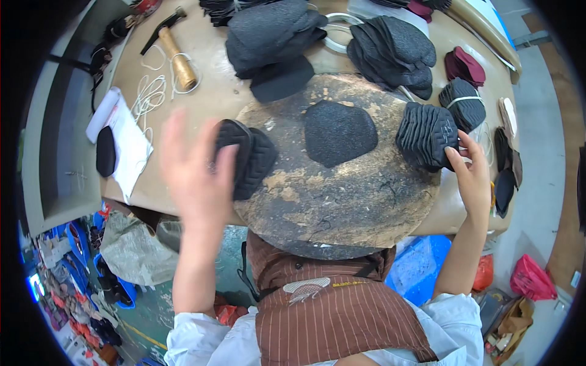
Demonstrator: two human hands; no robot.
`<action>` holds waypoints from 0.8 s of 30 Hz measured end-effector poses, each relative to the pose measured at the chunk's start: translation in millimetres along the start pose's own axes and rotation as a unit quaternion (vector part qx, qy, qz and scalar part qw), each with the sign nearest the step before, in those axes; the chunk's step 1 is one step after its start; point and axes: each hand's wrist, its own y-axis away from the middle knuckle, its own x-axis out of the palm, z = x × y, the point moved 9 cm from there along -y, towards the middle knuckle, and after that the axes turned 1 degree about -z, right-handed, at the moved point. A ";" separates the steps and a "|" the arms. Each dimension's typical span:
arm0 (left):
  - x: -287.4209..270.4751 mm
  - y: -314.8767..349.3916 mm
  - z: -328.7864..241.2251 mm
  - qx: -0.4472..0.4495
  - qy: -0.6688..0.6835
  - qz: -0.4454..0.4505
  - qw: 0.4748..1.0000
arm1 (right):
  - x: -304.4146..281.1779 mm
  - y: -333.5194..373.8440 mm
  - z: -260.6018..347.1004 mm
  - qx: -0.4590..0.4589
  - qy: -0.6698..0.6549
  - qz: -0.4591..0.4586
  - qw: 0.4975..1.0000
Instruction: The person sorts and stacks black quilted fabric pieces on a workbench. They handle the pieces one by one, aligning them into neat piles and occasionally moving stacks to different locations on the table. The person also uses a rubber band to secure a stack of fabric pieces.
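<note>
A round, worn board (pixel 342 207) lies before me on the table. At its centre rests a single black, many-sided textured fabric piece (pixel 340 133). My left hand (pixel 198 171), blurred by motion, is held with fingers stretched and thumb apart beside a pile of black quilted pieces (pixel 253 160) on the board's left edge. On the right edge stands a fanned stack of black quilted pieces (pixel 427 135) with pale marks on its end piece. The thumb and fingers of my right hand (pixel 469 168) pinch that stack's right edge.
Larger piles of black pieces (pixel 268 36) (pixel 390 52) lie behind the board. A tied black bundle (pixel 462 105) and maroon pieces (pixel 464 66) are at the right. At the left are a hammer (pixel 165 30), a wooden roller (pixel 177 61), white cord (pixel 148 94) and paper (pixel 125 137).
</note>
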 end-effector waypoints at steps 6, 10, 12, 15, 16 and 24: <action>51.4 27.5 -115.7 0.179 0.174 0.079 0.965 | -2.8 -2.1 16.3 -0.063 0.104 -0.022 0.992; 58.3 24.1 -124.5 0.178 0.136 0.171 0.959 | -8.7 10.7 32.0 -0.089 0.042 -0.052 0.994; 47.9 28.1 -126.5 0.172 0.186 0.213 0.944 | -11.8 15.0 29.3 -0.067 -0.056 -0.036 0.996; 10.3 65.1 -129.2 0.147 0.248 0.186 0.940 | -15.7 21.0 13.1 -0.023 -0.224 0.005 0.974; 4.2 78.4 -130.4 0.145 0.258 0.196 0.935 | -12.9 24.9 11.3 -0.015 -0.284 0.019 0.959; -1.7 133.9 -107.5 0.075 0.280 0.197 0.937 | 61.7 76.5 50.2 0.066 -0.374 0.280 0.882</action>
